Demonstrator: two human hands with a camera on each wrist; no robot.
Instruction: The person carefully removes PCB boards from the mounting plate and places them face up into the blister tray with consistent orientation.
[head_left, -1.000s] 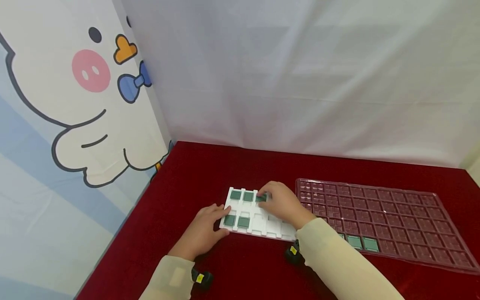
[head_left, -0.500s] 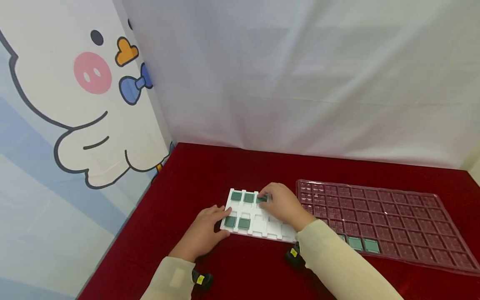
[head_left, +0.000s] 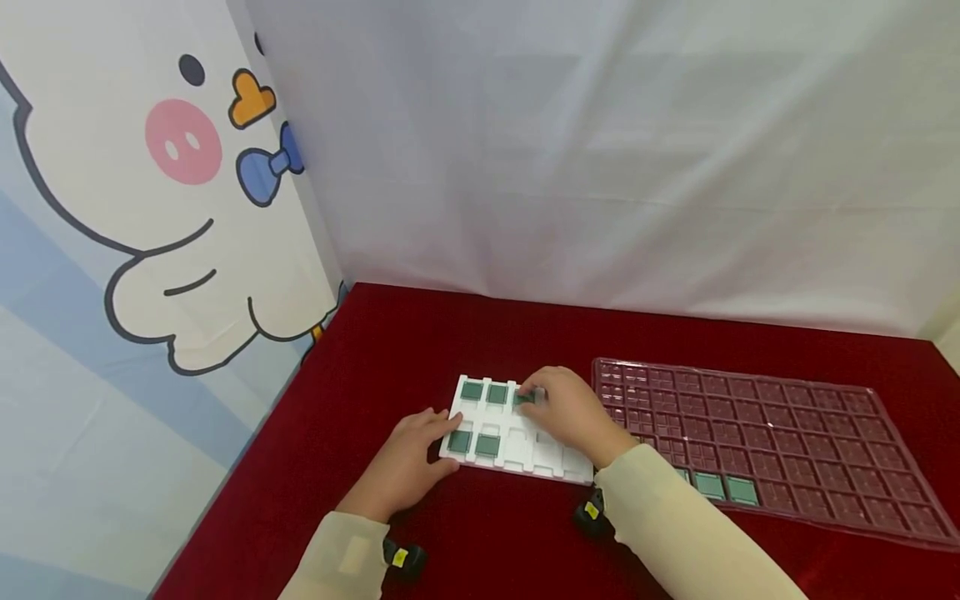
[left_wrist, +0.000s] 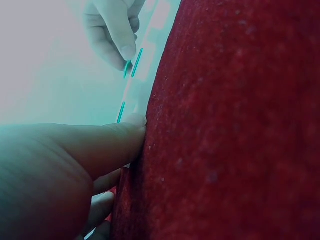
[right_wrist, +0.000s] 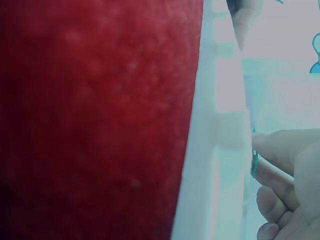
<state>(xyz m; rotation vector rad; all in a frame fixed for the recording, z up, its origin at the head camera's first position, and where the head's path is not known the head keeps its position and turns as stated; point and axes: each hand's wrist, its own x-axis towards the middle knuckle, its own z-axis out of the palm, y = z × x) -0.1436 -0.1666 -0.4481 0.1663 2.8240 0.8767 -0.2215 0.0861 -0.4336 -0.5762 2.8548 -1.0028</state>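
Observation:
A white compartment tray (head_left: 517, 454) lies on the red cloth, bearing several flat green squares. My left hand (head_left: 401, 462) grips its left end, thumb at the front corner and a fingertip on the left edge. In the left wrist view that thumb (left_wrist: 112, 142) lies over the tray's edge. Over the far row my right hand (head_left: 566, 408) pinches a green square (head_left: 524, 398) between thumb and fingers, at the third compartment from the left. Edge-on, this square (right_wrist: 255, 165) appears as a thin green strip in the right wrist view. The right hand covers the tray's far right part.
A large clear plastic tray (head_left: 757, 412) with many small compartments lies to the right. Green squares (head_left: 741, 490) sit in its near row, partly behind the right sleeve (head_left: 675, 508). White cloth (head_left: 600, 167) hangs behind the table, and a cartoon-printed sheet (head_left: 225, 275) at left.
My right hand has shifted very slightly to the right and nearer, still pinching the green square at the same compartment. The left hand and the white tray keep their places.

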